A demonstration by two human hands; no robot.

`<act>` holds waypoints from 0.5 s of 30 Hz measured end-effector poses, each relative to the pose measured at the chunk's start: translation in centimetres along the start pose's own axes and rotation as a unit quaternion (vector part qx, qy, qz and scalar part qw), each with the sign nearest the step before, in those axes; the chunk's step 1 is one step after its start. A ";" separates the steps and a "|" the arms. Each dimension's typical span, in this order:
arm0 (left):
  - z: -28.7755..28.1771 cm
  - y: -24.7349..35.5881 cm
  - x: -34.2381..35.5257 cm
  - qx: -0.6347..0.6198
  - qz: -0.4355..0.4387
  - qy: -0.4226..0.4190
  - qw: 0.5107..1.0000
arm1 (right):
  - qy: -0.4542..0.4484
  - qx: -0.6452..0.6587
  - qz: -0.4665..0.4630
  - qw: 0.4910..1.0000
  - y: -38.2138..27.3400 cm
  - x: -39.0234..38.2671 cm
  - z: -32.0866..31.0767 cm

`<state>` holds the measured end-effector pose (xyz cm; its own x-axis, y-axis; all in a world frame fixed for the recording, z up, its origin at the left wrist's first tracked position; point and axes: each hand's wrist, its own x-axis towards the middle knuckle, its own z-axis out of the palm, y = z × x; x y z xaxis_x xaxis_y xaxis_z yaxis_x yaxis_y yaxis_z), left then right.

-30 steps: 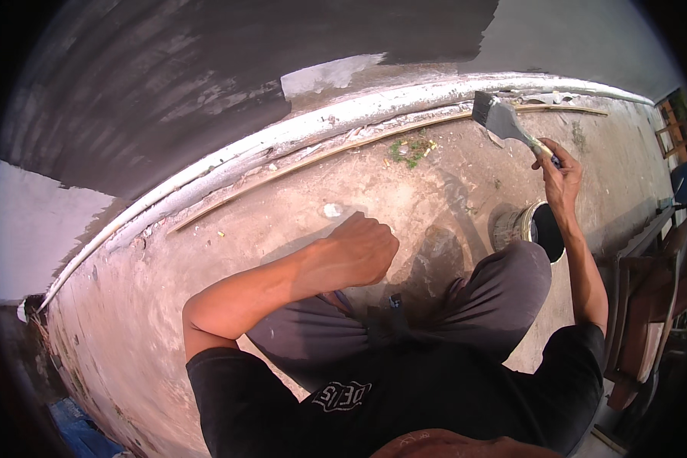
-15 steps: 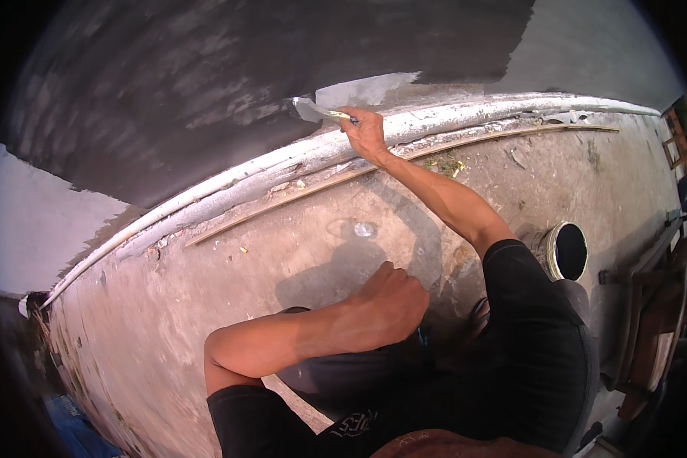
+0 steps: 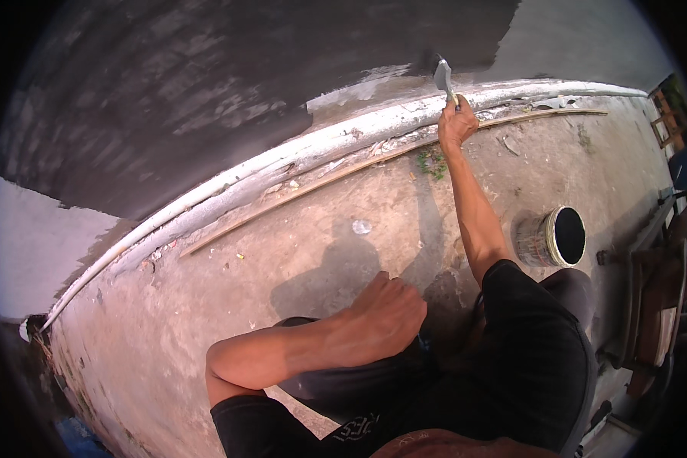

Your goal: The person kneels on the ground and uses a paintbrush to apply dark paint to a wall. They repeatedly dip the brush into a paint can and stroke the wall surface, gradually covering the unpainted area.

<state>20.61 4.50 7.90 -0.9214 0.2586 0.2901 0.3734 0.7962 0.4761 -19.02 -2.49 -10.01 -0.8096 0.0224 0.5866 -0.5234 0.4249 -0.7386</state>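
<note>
My right hand [image 3: 458, 120] is closed around the handle of a wide paintbrush [image 3: 443, 75], whose dark-tipped bristles are at the dark-painted wall [image 3: 206, 91], just above a pale patch; whether they touch is unclear. My left hand [image 3: 389, 313] is curled closed low in front of my body, palm hidden, so what it holds, if anything, cannot be seen. A bucket [image 3: 549, 237] of dark paint stands on the concrete floor [image 3: 160, 320] to my right.
A white pipe [image 3: 267, 164] runs along the wall's foot, with a long wooden strip [image 3: 298, 189] on the floor below it. Small debris and weeds [image 3: 431, 162] lie near it. Wooden and metal items [image 3: 649, 305] crowd the right edge.
The brush first swung up and left from beside the bucket to the wall, then moved right along it. My left hand has shifted down and right in the picture.
</note>
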 end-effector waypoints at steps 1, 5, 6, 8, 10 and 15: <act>-0.2 0.2 0.0 -0.005 0.001 0.000 1.000 | 0.026 -0.028 -0.004 0.999 -0.1 -0.3 -0.1; -0.5 0.6 0.0 0.008 0.014 0.005 1.000 | -0.006 0.055 -0.068 0.996 -4.9 -4.4 2.7; -0.5 0.5 0.2 0.009 0.020 0.005 1.000 | -0.025 0.065 -0.050 0.996 -6.6 -5.8 3.5; -0.6 0.6 0.2 0.007 0.018 0.003 1.000 | -0.055 0.090 -0.047 0.993 -10.6 -10.1 4.0; -0.4 0.8 0.2 -0.001 0.010 -0.001 1.000 | -0.089 0.147 -0.057 0.983 -13.9 -14.2 3.8; 0.0 0.8 0.3 -0.006 -0.008 -0.020 1.000 | -0.251 0.276 -0.124 0.920 -16.8 -18.8 2.3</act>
<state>20.62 5.23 8.33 -0.9305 0.2686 0.2489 0.3602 0.7937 0.4902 4.41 -12.16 -9.44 -0.5954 -0.4919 0.6352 -0.6519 -0.1663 -0.7398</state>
